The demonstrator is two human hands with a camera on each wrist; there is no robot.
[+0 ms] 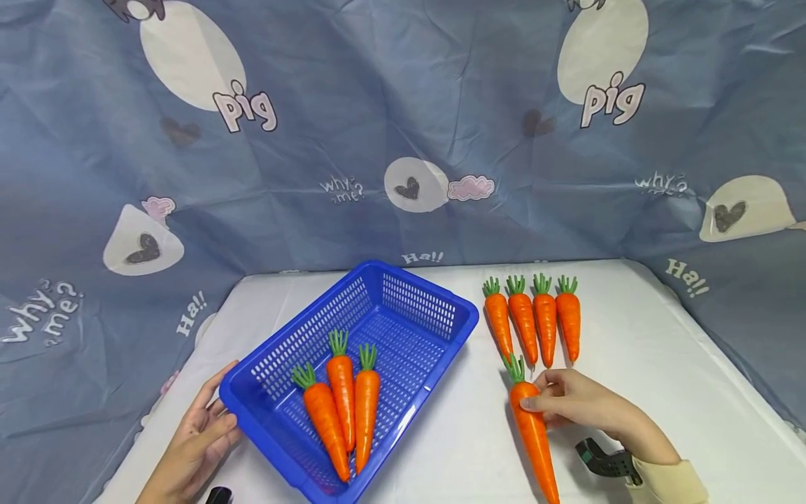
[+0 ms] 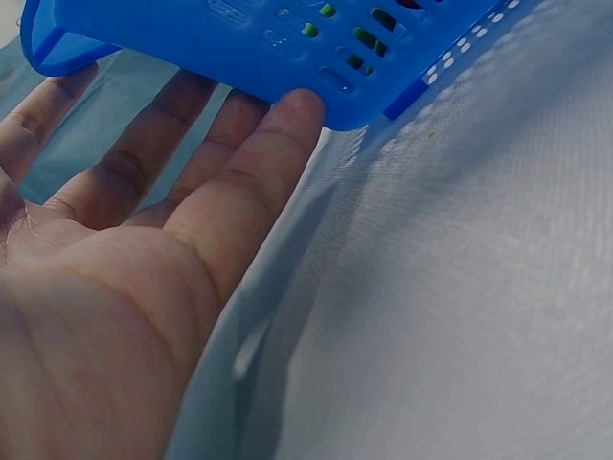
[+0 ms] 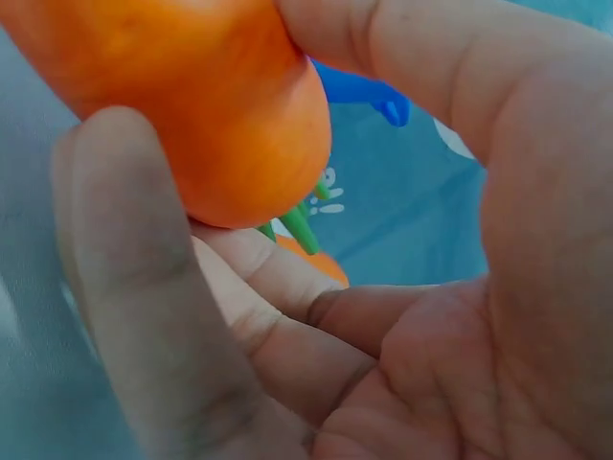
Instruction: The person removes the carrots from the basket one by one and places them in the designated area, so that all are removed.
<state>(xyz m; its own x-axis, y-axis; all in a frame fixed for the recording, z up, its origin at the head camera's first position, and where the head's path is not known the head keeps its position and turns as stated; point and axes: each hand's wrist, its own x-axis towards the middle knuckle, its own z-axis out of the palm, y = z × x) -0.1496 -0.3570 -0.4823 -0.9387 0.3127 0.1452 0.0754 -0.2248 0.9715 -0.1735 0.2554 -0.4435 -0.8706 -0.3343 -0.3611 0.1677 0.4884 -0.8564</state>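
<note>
My right hand (image 1: 576,399) pinches a large orange carrot (image 1: 534,441) between thumb and fingers near its green top, over the white table. The carrot's tip points toward me; in the right wrist view its thick end (image 3: 239,134) lies between thumb and fingers. At the near left corner of a blue plastic basket (image 1: 267,442), my left hand (image 1: 195,441) touches the outer wall with mostly straight fingers and thumb. Three carrots (image 1: 324,420) lie inside the basket, green tops pointing away from me.
Several more carrots (image 1: 546,325) lie side by side in a row at the back right of the white table (image 1: 453,434), close beyond the held one. A blue printed cloth (image 1: 352,140) hangs behind the table and along its sides.
</note>
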